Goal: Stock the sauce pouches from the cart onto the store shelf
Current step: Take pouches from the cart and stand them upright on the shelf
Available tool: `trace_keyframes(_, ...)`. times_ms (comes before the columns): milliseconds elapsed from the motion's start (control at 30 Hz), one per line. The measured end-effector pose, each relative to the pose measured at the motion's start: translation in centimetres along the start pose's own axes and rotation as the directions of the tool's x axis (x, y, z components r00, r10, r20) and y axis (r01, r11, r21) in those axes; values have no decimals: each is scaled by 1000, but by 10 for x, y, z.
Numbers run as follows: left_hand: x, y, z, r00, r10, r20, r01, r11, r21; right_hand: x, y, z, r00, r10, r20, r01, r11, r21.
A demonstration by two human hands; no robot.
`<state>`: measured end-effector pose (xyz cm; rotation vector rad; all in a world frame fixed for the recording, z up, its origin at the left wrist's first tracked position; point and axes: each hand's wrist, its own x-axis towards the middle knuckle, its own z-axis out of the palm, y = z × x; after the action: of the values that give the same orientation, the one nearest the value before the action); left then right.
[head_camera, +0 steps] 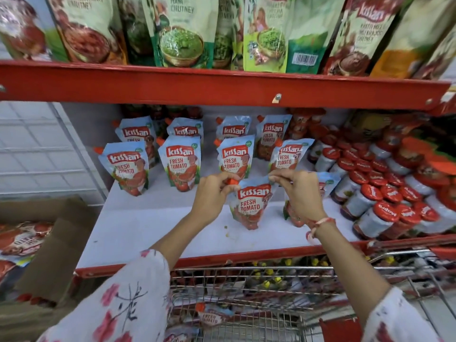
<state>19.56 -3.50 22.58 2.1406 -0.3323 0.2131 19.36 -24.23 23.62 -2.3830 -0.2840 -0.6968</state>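
Currently the tomato sauce pouch (249, 206) stands upright on the white shelf (153, 225), long axis vertical, just in front of the stocked rows. Left hand (212, 193) pinches its orange spout corner, right hand (299, 191) pinches the opposite top corner; both equally near, pouch hangs straight below the fingers.

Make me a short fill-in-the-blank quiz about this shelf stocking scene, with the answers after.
1. Both hands, left hand and right hand, hold the top of one tomato sauce ____.
2. The held pouch stands on the ____ shelf board.
3. The jars have ____ lids.
Answers: pouch; white; red
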Motion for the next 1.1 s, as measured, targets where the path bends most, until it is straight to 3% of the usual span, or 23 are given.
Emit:
trace_keyframes(667, -11, -2, 4, 1000, 0, 25, 0, 1000, -10, -18, 3, -3, 999, 33, 43, -31, 998, -60)
trace_keyframes(767, -32, -6, 1, 997, 17, -74, -24, 996, -89, -36, -11, -3, 999, -28, -28, 25, 995, -96)
trace_keyframes(900, -75, -26, 2, 973, 76, -218, -86, 996, -35, -73, -30, 10, 972, -162, -170, 144, 983, -113)
trace_keyframes(1000, -104, -48, 8, 989, 94, -117, -94, 996, 3, -107, -34, 32, 972, -206, -117, 202, 978, -43)
trace_keyframes(1100, -127, -76, 19, 993, 84, 86, -92, 992, 86, -143, -22, 63, 981, -171, 95, 169, 985, 26)
